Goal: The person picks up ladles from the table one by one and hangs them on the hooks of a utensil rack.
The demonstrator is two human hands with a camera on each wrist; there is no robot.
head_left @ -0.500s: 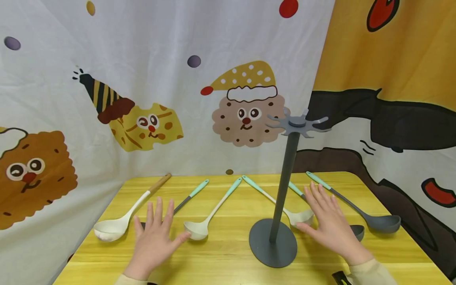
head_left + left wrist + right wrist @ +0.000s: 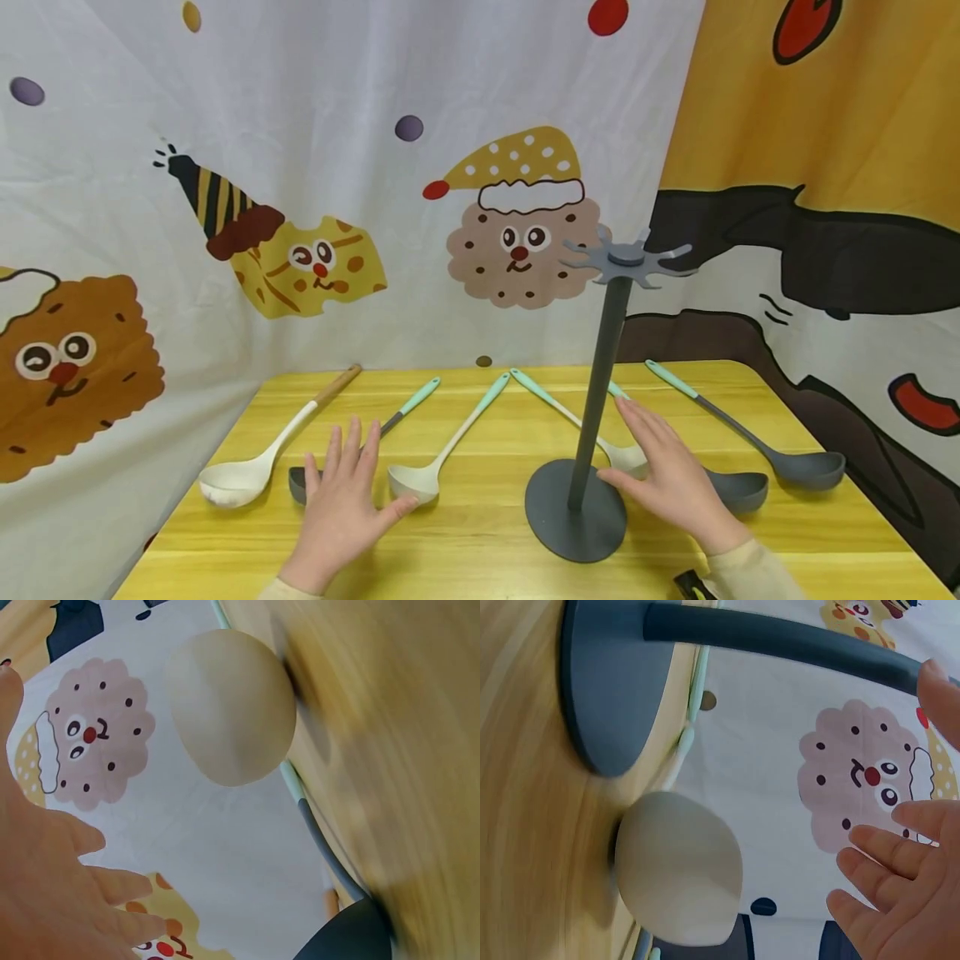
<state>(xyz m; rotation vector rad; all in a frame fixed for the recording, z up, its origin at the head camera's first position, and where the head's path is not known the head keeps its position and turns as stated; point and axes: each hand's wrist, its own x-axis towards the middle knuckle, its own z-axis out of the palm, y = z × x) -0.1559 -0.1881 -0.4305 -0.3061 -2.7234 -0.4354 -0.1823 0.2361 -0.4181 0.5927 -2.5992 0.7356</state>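
Note:
My left hand [image 2: 347,500] hovers with fingers spread over a dark grey ladle [image 2: 297,485], partly hiding it. Its thumb overlaps the bowl of a cream ladle [image 2: 416,482] in the head view; contact cannot be told. My right hand [image 2: 671,479], fingers extended, is just right of a grey utensil stand [image 2: 600,375]. It partly covers another cream ladle [image 2: 626,457] and a dark grey ladle [image 2: 742,492]. In the right wrist view, the fingers hold nothing, and a cream bowl [image 2: 679,870] lies beside the stand's base [image 2: 615,682].
A white ladle [image 2: 236,483] with a wooden handle lies at the left of the wooden table [image 2: 480,558]. Another dark grey ladle [image 2: 813,471] is at the far right. Hooked arms [image 2: 626,260] top the stand. A printed cloth [image 2: 420,50] hangs behind.
My right hand has shifted left, nearer the stand, uncovering more of the dark ladle beside it. My left hand has moved slightly right, exposing the dark bowl at its left.

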